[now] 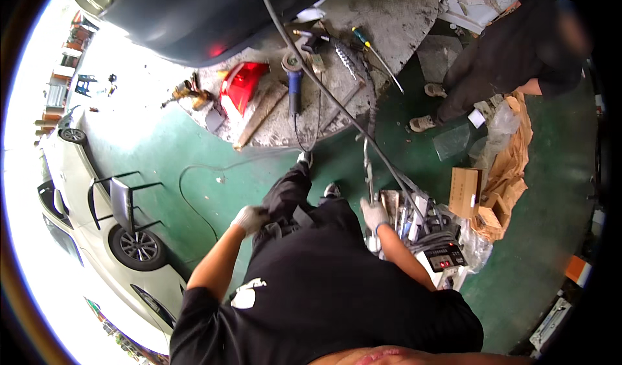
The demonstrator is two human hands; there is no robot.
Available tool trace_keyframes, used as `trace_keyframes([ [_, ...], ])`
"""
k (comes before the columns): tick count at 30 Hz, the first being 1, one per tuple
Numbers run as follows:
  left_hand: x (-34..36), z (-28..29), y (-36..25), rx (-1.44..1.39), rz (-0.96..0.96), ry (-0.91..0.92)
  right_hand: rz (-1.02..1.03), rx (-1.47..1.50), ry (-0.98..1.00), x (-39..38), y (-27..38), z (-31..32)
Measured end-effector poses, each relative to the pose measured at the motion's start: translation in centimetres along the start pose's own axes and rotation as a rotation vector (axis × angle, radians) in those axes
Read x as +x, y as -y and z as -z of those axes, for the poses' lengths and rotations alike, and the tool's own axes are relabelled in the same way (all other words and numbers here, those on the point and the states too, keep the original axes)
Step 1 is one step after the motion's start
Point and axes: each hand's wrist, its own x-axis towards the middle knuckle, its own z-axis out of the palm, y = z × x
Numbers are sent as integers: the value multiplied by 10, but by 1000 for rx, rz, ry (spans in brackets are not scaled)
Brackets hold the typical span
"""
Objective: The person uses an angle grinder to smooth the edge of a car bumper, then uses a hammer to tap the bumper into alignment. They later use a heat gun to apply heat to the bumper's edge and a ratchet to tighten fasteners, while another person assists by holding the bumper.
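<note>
My left hand (251,220), in a pale work glove, rests by my left thigh with its fingers loosely stretched and nothing visible in them. My right hand (374,215), gloved too, is low on my right side. It closes on the near end of a long thin metal rod (369,174) that points away from me. Just right of this hand, a cart (389,200) carries several tools and coiled cables (431,240). At its near end sits a black machine (446,257) with a red lit display.
A dark car body panel (194,21) overhangs a round worn platform (395,8). On it lie a blue angle grinder (293,83), a red tail light (243,85) and a screwdriver (376,57). A black cable (324,93) crosses my view. Another person (505,47) stands at right near cardboard (465,193); a chair (123,203) is left.
</note>
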Motion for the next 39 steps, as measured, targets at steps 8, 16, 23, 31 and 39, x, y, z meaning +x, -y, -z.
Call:
trace_keyframes([
  [8, -154, 85, -89, -109, -46, 327, -112, 142, 44, -36, -13, -2],
  [16, -103, 229, -97, -553, -329, -559, -12, 364, -102, 32, -8, -22],
  [23, -13, 320, -166, -385, -613, -506, -21, 357, -79, 23, 100, 35],
  [31, 51, 402, -327, -69, -969, 41, -19, 198, -26, 1, 346, 162],
  [39, 23, 434, -473, -1360, -443, 325, -64, 51, -174, -59, 520, 240],
])
